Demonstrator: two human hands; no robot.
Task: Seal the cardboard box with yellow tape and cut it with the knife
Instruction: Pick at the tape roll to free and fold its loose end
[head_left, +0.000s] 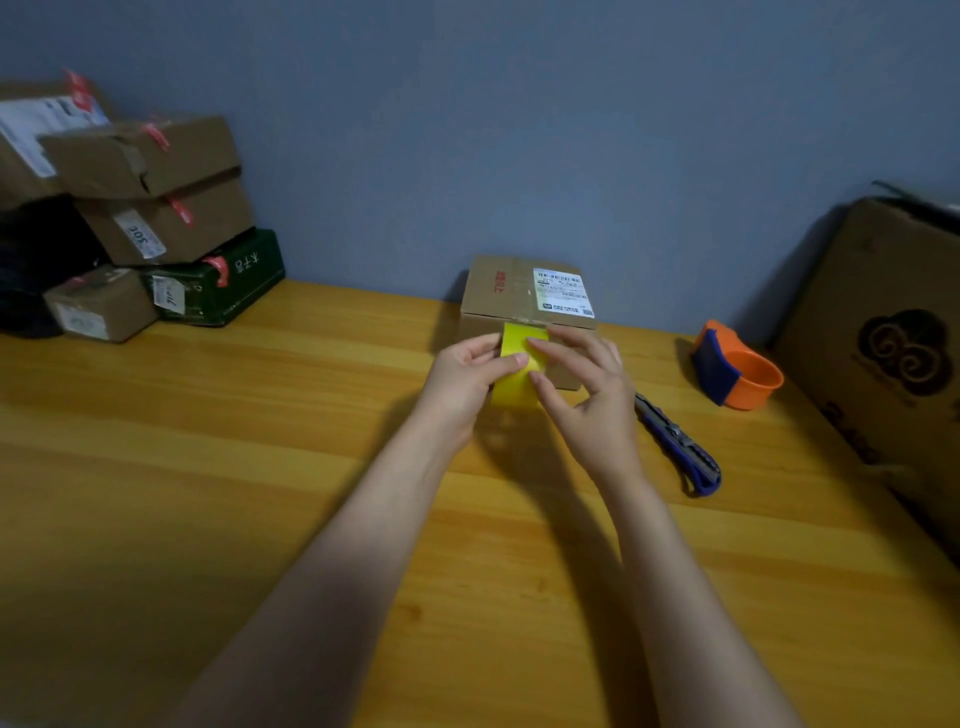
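The left hand (470, 371) and right hand (582, 384) pinch the yellow tape (519, 364), fingers closed on its side edges; the strip runs lengthwise toward the camera from the cardboard box (524, 296) top edge. Hands hide the box front. The knife (675, 441) lies right, angled away, on the open table (208, 467).

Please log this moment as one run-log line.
both hands on yellow tape | tape at box front | knife untouched
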